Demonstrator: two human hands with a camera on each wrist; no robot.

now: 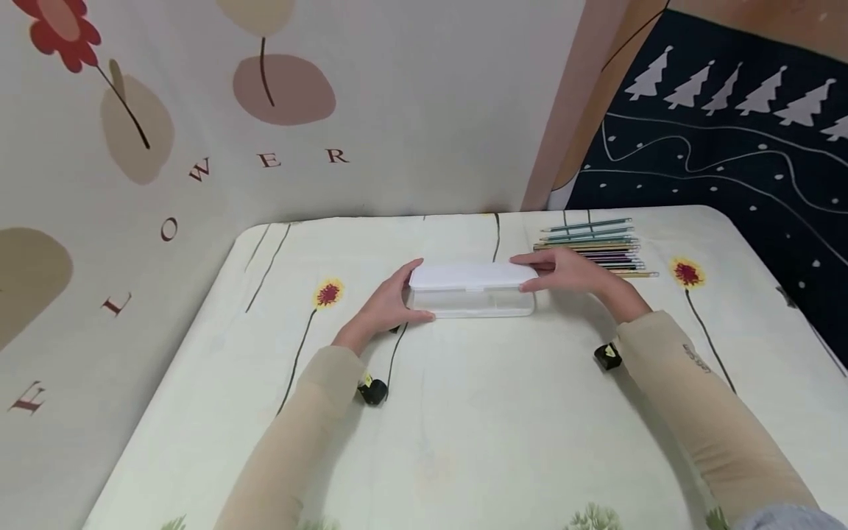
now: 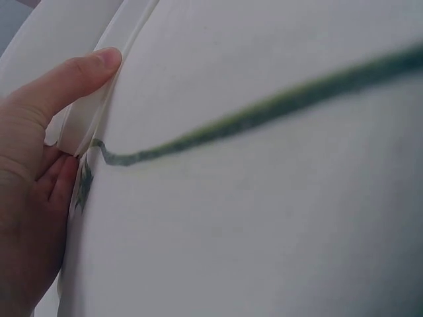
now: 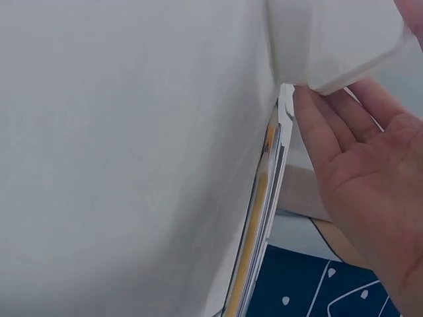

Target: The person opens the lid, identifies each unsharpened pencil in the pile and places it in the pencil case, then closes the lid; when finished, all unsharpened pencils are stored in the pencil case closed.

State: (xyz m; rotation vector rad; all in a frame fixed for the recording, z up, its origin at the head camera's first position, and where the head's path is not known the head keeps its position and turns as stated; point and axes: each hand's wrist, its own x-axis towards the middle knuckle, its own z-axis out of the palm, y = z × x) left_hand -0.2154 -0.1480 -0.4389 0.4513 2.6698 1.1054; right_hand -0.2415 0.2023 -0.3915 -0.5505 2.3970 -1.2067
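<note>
A white pencil box [image 1: 472,291] with a translucent base and its lid down lies across the middle of the table. My left hand [image 1: 391,302] holds its left end, thumb along the front and fingers over the top. My right hand [image 1: 570,272] holds the right end the same way, with fingers laid on the lid. In the left wrist view, the thumb [image 2: 66,79] lies along the box [image 2: 79,119] edge. The right wrist view shows the box [image 3: 330,39] corner between thumb and nearly straight fingers [image 3: 317,125].
A row of several coloured pencils [image 1: 596,246] lies just behind my right hand, and the pencils [image 3: 261,218] show edge-on in the right wrist view. The tablecloth [image 1: 490,412] is pale with flower stems. A patterned wall stands left and behind; a dark tree-print cloth [image 1: 729,147] hangs at the right.
</note>
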